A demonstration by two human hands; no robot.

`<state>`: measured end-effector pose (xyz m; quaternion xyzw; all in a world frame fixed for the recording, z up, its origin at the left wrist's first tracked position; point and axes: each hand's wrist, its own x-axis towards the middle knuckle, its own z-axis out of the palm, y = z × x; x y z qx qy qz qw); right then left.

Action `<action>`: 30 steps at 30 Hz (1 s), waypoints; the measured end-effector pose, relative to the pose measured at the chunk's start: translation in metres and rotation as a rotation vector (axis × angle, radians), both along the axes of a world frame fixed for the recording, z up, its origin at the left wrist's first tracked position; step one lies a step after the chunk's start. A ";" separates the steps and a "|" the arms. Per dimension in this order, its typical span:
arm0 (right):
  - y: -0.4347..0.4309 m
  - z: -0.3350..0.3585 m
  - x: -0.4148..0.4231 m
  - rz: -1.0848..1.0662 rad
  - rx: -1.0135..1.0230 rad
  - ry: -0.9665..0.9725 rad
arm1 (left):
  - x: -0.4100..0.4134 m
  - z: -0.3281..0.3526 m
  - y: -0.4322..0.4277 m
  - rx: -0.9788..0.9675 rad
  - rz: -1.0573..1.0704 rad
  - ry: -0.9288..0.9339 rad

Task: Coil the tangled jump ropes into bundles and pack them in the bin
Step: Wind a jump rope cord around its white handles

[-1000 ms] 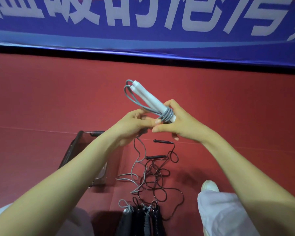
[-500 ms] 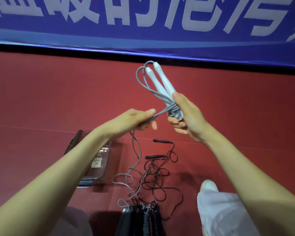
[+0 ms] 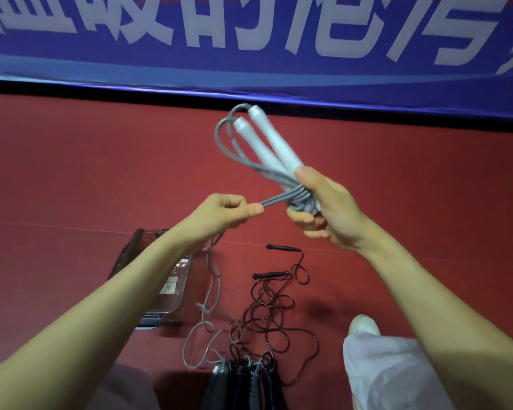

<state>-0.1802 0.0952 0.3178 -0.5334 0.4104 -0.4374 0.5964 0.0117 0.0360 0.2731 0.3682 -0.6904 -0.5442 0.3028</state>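
My right hand (image 3: 328, 213) grips the two white handles of a grey jump rope (image 3: 268, 143), held up in front of me with grey cord looped beside them and wound round their base. My left hand (image 3: 224, 213) pinches the grey cord just left of that winding and holds it taut. The rest of the grey cord (image 3: 209, 294) hangs down to the red floor. A tangled black jump rope (image 3: 268, 309) with thin black handles lies on the floor below. A clear plastic bin (image 3: 172, 288) stands on the floor under my left forearm, partly hidden.
Several dark rope handles (image 3: 246, 383) lie side by side at the bottom centre. My white trouser leg and shoe (image 3: 365, 327) are at the lower right. A blue banner (image 3: 249, 39) with white characters runs along the back edge of the red floor.
My left hand has moved left, away from my right hand, pulling the cord taut. The handles have tipped more upright. More of the bin shows.
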 end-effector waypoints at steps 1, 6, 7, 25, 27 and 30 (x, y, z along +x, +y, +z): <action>0.003 -0.001 0.002 0.066 0.013 0.027 | 0.004 -0.003 -0.008 -0.008 0.036 0.027; 0.011 -0.002 0.004 0.335 0.223 0.242 | 0.030 0.007 -0.028 -0.047 0.010 -0.092; 0.011 -0.002 0.004 0.385 0.277 0.358 | 0.031 0.012 -0.027 -0.040 -0.062 -0.104; -0.017 -0.033 -0.013 -0.453 -0.365 1.634 | -0.033 0.010 0.023 0.308 0.051 0.165; -0.017 -0.032 -0.012 -0.454 -0.374 1.592 | -0.033 0.014 0.027 0.098 0.168 0.171; -0.018 -0.034 -0.009 -0.423 -0.368 1.532 | -0.034 0.016 0.035 -0.147 0.254 0.080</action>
